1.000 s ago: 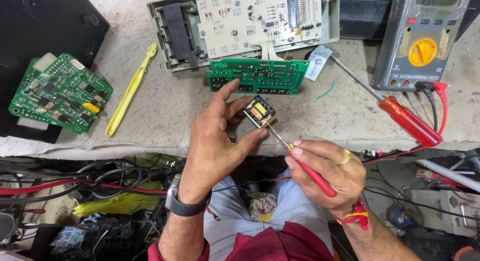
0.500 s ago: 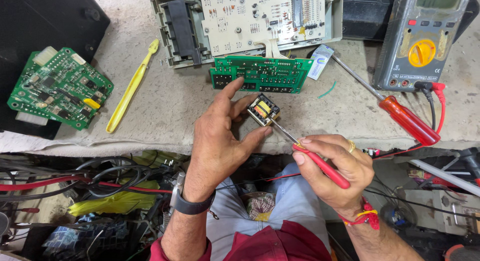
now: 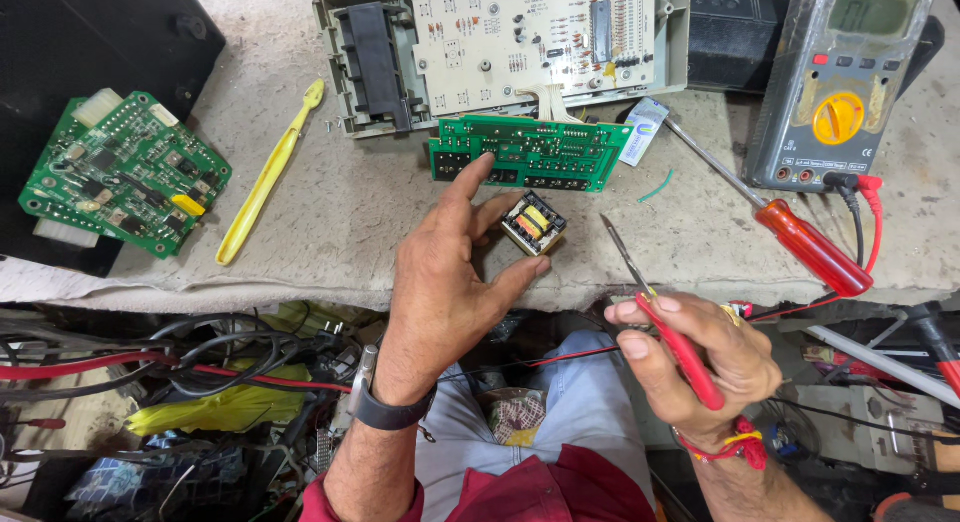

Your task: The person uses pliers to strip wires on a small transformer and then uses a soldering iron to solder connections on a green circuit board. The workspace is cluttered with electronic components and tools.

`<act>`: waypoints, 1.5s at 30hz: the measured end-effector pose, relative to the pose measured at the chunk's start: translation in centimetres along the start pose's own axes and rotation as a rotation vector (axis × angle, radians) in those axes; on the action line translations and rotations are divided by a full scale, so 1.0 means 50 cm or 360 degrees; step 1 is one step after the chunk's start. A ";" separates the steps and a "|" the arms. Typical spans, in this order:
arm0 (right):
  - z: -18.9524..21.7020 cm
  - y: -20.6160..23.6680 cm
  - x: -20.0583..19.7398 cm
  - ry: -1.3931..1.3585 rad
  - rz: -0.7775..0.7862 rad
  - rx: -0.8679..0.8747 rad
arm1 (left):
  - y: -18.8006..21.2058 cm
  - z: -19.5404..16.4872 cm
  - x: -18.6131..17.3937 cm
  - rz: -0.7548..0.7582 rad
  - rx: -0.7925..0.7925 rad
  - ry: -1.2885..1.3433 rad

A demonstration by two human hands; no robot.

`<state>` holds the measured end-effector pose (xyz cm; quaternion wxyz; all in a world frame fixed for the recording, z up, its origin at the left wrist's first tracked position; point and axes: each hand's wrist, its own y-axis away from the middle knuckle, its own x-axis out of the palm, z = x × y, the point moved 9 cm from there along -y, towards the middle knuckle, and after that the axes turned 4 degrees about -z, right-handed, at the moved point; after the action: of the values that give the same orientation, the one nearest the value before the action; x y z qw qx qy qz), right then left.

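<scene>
My left hand (image 3: 450,282) pinches a small black transformer (image 3: 533,223) with yellow tape between thumb and fingers, just above the bench's front edge; the index finger points toward a green circuit board (image 3: 530,154). In my right hand (image 3: 695,357) is a red multimeter probe (image 3: 660,317), its metal tip raised and a little apart from the transformer's right side.
A multimeter (image 3: 835,82) stands at the back right with leads plugged in. A red-handled screwdriver (image 3: 800,244) lies beside it. An opened grey unit with a beige board (image 3: 520,37) is behind; another green board (image 3: 120,172) and a yellow toothbrush (image 3: 265,177) lie left. Tangled wires hang below the bench.
The probe tip has drawn back to the right, away from the transformer it was touching. My left hand keeps the transformer in about the same place.
</scene>
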<state>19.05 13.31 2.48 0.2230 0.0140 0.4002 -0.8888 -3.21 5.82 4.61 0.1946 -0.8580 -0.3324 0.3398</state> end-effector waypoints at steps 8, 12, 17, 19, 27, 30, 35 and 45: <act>-0.019 0.010 -0.008 -0.0158 -0.0222 -0.0035 | 0.005 0.005 0.004 -0.0020 -0.0024 0.0047; -0.065 0.011 0.000 -0.0492 -0.0498 0.0128 | 0.005 -0.003 0.001 -0.0039 0.0023 0.0024; -0.063 0.004 0.015 -0.0333 -0.0334 0.0148 | 0.001 -0.021 -0.003 -0.0033 0.0171 -0.0019; -0.071 0.004 0.013 -0.0513 -0.0354 0.0197 | -0.002 -0.013 0.006 0.0045 0.0094 -0.0027; -0.101 -0.002 -0.013 -0.0776 -0.0460 0.0461 | -0.005 -0.022 -0.004 0.0168 0.0229 0.0097; -0.081 -0.012 -0.019 -0.0546 -0.0281 0.0468 | -0.005 -0.020 -0.002 0.0199 0.0223 0.0147; -0.031 -0.035 -0.016 0.0086 -0.0039 0.0240 | -0.006 -0.020 0.001 0.0209 0.0221 0.0149; 0.014 -0.083 0.012 0.0404 0.0183 -0.0079 | -0.007 -0.023 0.002 0.0219 0.0251 0.0146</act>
<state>16.92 14.99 5.74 0.2215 0.1438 0.4456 -0.8554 -2.47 6.02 5.53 0.2528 -0.8755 -0.2356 0.3377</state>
